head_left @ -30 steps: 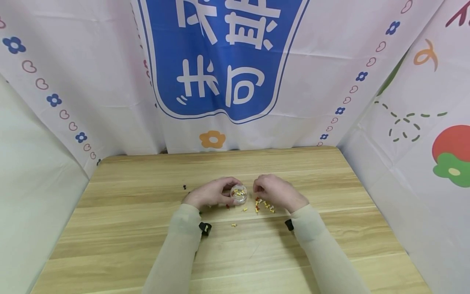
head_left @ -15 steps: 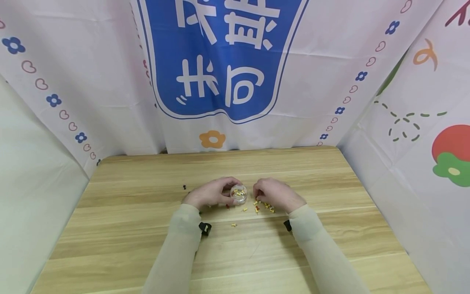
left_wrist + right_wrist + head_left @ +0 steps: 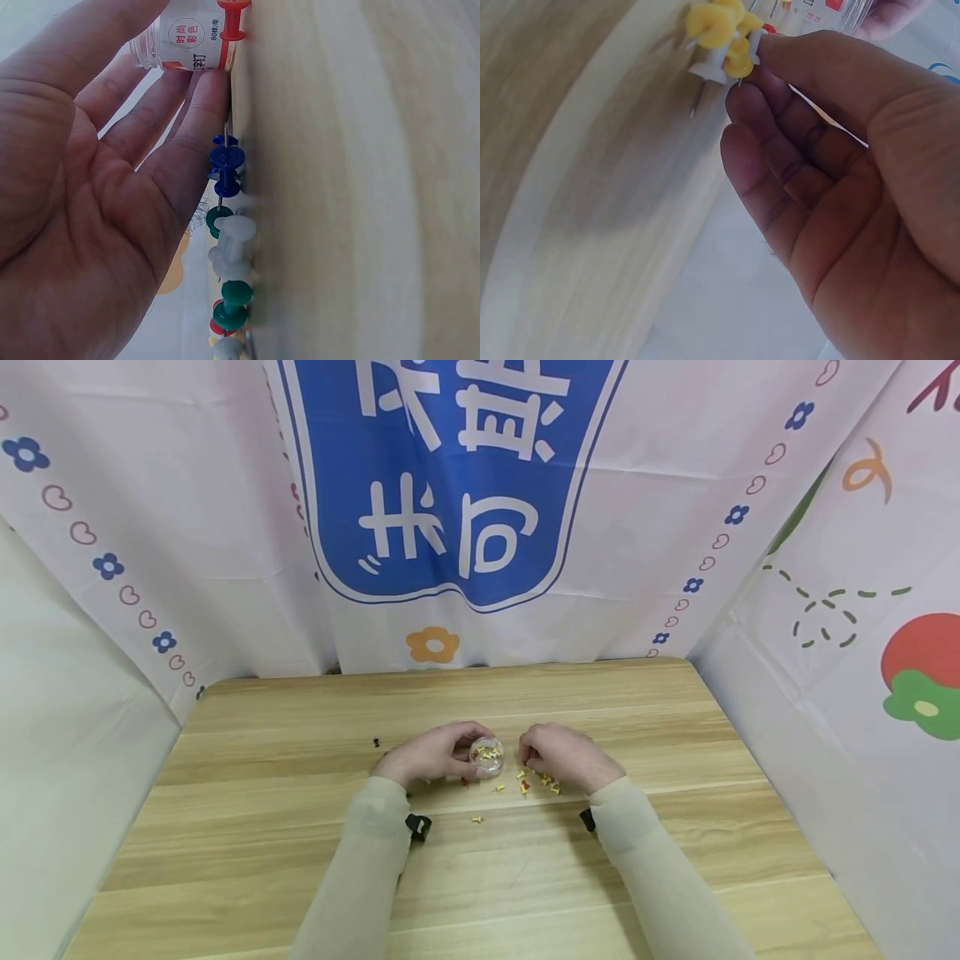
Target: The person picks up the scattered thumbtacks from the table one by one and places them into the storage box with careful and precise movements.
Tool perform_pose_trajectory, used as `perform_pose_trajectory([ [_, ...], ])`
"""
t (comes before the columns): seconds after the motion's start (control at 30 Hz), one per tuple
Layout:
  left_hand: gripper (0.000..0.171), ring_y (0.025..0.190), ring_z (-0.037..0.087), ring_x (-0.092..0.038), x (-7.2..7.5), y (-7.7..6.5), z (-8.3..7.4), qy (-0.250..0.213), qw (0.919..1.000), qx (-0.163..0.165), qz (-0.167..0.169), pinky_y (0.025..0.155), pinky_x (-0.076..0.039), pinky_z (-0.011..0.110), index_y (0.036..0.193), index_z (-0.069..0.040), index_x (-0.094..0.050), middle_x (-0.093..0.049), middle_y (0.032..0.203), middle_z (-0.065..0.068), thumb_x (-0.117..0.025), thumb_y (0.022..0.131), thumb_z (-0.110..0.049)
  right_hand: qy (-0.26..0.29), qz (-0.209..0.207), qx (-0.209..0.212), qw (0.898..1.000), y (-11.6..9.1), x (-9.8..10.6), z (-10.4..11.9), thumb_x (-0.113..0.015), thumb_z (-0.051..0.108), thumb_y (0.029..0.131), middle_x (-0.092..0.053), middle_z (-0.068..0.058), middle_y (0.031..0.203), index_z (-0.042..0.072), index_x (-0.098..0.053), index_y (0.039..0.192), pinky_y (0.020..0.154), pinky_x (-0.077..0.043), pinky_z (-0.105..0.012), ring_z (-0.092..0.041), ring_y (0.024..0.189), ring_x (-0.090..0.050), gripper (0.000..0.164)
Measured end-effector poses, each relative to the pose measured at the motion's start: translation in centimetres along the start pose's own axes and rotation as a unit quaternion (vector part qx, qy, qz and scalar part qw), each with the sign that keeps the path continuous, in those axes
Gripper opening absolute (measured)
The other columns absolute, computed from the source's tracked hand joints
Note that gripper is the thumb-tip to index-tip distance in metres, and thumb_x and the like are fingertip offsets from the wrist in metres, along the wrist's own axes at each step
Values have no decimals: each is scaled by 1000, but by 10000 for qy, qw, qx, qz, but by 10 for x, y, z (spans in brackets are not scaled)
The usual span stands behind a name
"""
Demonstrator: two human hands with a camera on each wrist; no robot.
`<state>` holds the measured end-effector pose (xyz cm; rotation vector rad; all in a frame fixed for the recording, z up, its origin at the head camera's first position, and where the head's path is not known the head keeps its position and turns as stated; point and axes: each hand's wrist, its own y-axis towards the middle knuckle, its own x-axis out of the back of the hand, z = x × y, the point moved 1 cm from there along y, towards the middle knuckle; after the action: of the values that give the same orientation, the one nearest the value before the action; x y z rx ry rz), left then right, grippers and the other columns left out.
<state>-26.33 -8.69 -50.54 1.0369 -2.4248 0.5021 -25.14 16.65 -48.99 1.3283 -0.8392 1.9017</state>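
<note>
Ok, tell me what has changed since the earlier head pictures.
The right hand has come down slightly over the push pins, and fewer of them show beside it; whether those are hidden or picked up, I can't tell. The left hand stays around the clear jar, and the near yellow pin and far-left black pin lie where they were.

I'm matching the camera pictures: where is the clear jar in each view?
Head: the jar, below centre.
Left wrist: the jar at the top edge, left of centre.
Right wrist: the jar at the top edge, right of centre.
Shared landmark: the left hand gripping it.
</note>
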Motion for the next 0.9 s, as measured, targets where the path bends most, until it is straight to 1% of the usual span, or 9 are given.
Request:
perform_pose_trajectory([
  [0.23, 58, 124, 19, -57, 0, 0, 0, 55, 10000, 15, -21, 107, -44, 40, 142, -17, -58, -62, 138, 2, -82, 90, -21, -31, 37, -56, 10000, 0, 0, 0, -72, 9, 93, -66, 11, 86, 20, -72, 90, 71, -52, -29, -7, 75, -58, 11],
  [0.53, 58, 125, 18, -57, 0, 0, 0, 45, 10000, 19, -27, 108, -44, 40, 142, -18, -58, -62, 138, 1, -82, 89, -22, 115, -28, -105, 9999, -1, -1, -2, -72, 9, 92, -64, 11, 83, 20, -71, 88, 69, -52, -28, -7, 74, -58, 11],
  [0.7, 58, 125, 18, -57, 0, 0, 0, 66, 10000, 6, -49, 108, -44, 41, 142, -18, -58, -62, 138, 1, -82, 89, -23, 106, -178, -54, 9998, -2, 2, -3, -71, 8, 91, -63, 11, 83, 20, -70, 88, 68, -52, -27, -7, 74, -58, 13],
  [0.9, 58, 123, 19, -58, 0, 0, 0, 31, 10000, -2, -45, 107, -45, 41, 142, -17, -58, -63, 137, 2, -83, 89, -23, -70, -435, 186, 9989, -3, 9, 1, -70, 11, 93, -64, 10, 89, 17, -71, 94, 73, -52, -25, -6, 79, -58, 6],
])
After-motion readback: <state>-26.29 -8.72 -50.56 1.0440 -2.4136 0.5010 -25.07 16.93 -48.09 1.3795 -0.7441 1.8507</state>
